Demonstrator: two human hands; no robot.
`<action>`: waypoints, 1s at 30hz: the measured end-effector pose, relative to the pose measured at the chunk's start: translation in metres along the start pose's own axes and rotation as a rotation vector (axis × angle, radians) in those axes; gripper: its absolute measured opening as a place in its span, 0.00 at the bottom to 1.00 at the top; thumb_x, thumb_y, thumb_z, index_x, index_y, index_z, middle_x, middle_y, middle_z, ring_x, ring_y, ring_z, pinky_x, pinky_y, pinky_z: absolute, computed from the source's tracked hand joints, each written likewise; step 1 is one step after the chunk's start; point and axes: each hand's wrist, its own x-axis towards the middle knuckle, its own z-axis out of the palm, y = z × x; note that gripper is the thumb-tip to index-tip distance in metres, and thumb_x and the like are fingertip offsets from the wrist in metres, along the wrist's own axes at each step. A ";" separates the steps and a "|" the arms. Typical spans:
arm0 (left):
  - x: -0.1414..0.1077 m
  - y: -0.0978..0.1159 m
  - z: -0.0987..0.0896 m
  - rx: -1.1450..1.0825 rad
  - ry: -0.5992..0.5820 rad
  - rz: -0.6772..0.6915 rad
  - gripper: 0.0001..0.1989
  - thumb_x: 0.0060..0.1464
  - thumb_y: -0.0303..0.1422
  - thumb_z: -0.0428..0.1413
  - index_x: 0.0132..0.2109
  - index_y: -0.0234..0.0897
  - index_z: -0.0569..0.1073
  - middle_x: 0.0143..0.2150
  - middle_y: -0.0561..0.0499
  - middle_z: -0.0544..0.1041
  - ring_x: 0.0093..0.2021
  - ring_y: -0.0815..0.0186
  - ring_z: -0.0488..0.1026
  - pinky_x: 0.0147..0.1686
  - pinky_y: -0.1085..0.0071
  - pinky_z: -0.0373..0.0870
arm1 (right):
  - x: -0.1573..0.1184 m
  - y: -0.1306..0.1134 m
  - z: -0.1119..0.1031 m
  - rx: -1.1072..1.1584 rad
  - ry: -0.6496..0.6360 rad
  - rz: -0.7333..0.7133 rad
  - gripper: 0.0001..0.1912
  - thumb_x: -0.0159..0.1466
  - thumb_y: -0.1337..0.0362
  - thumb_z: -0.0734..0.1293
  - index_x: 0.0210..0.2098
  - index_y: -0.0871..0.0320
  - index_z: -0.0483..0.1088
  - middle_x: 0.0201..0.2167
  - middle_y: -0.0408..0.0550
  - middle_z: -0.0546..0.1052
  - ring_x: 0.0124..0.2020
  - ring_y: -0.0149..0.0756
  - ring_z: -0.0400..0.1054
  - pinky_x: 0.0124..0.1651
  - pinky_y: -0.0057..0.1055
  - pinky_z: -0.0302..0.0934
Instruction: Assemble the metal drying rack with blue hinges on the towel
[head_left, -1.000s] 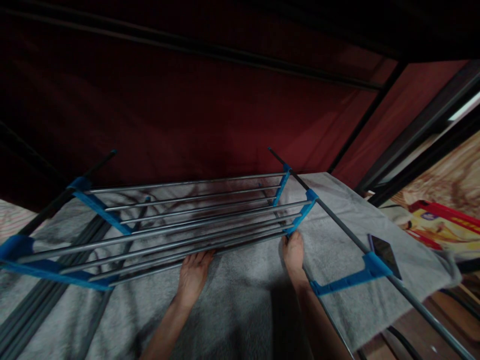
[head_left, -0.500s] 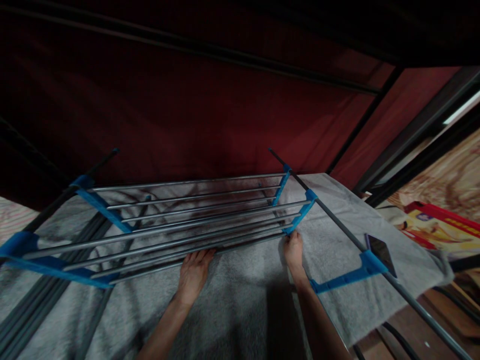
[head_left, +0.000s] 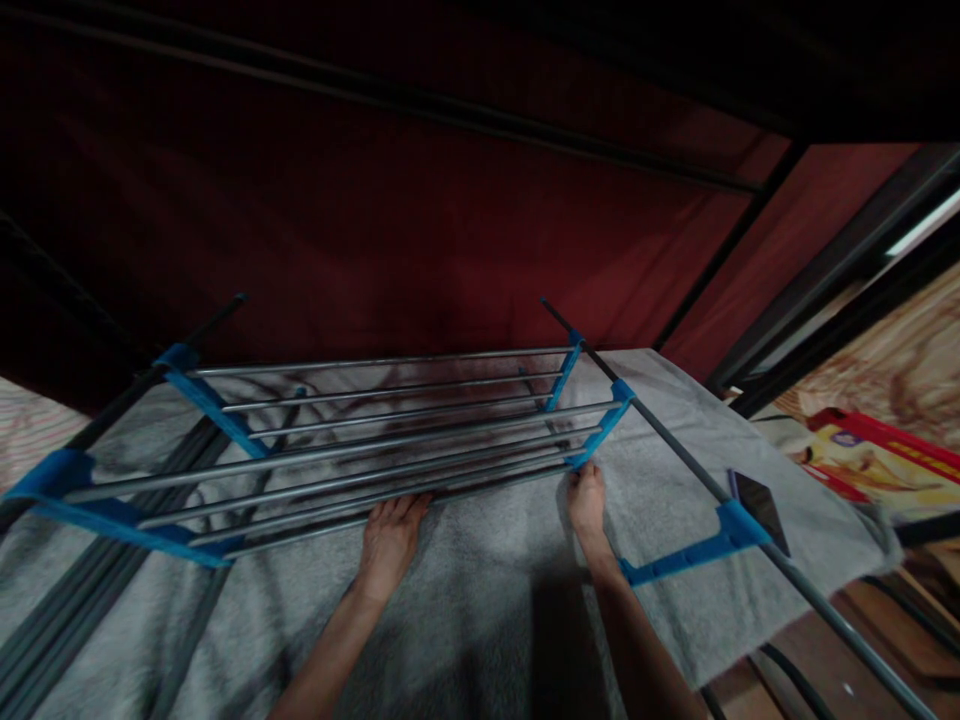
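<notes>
Blue plastic brackets and grey metal tubes make up the frame in the head view, a tiered rack (head_left: 337,449) lying across a grey cloth (head_left: 465,610) in front of a dark red fabric panel (head_left: 420,220). It seems to lie on its back, so the poles run away from the wearer and the tiers stand up from the cloth, which probably leaves their near edges within easy reach. The left hand (head_left: 391,535) rests on the lowest front tube (head_left: 300,538), fingers together and bent over it; whether they wrap underneath I cannot tell, though the flat placing suggests steadying. The right hand (head_left: 587,502) has thumb and fingers closed on the lower end of the right front bracket (head_left: 602,432), where that tube meets it, likely to keep the joint seated while the other hand supports the span. At the tube's far left end, the left front bracket (head_left: 120,530) has neither hand on it. Nearer the wearer, on the right pole (head_left: 679,445), another bracket (head_left: 679,558) juts inward with no cross tubes visible in it. More tubes (head_left: 82,590) lie bundled under the rack's left side, perhaps gathered there to leave the middle free for the arms. A phone (head_left: 761,505) lies on the cloth just beside the right pole, and a red and yellow box (head_left: 885,465) sits beyond the cloth's edge.
</notes>
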 end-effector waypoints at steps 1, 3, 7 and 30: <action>0.000 0.000 0.000 0.000 0.007 -0.005 0.18 0.67 0.29 0.46 0.53 0.41 0.79 0.44 0.45 0.82 0.42 0.56 0.76 0.42 0.60 0.68 | 0.000 0.001 0.000 0.001 -0.001 0.001 0.14 0.61 0.71 0.57 0.42 0.60 0.70 0.37 0.55 0.74 0.41 0.43 0.69 0.49 0.40 0.66; -0.001 0.000 0.001 0.007 0.013 -0.011 0.18 0.67 0.29 0.46 0.53 0.41 0.79 0.44 0.45 0.82 0.42 0.56 0.76 0.42 0.61 0.68 | 0.000 0.003 0.001 0.001 -0.004 0.006 0.14 0.61 0.71 0.57 0.42 0.60 0.70 0.37 0.53 0.74 0.40 0.42 0.68 0.48 0.39 0.66; -0.001 -0.001 0.000 0.012 -0.008 -0.012 0.19 0.66 0.28 0.46 0.53 0.42 0.79 0.45 0.46 0.82 0.42 0.56 0.76 0.43 0.60 0.67 | 0.000 0.006 0.002 0.003 -0.015 0.018 0.12 0.60 0.71 0.57 0.40 0.59 0.69 0.35 0.52 0.72 0.37 0.42 0.68 0.45 0.39 0.66; 0.000 0.001 0.001 -0.039 -0.006 -0.061 0.20 0.66 0.29 0.45 0.52 0.43 0.80 0.46 0.44 0.83 0.44 0.55 0.77 0.45 0.58 0.69 | -0.003 0.007 0.001 -0.004 -0.027 -0.028 0.15 0.63 0.71 0.56 0.46 0.62 0.69 0.37 0.54 0.72 0.37 0.42 0.67 0.46 0.41 0.66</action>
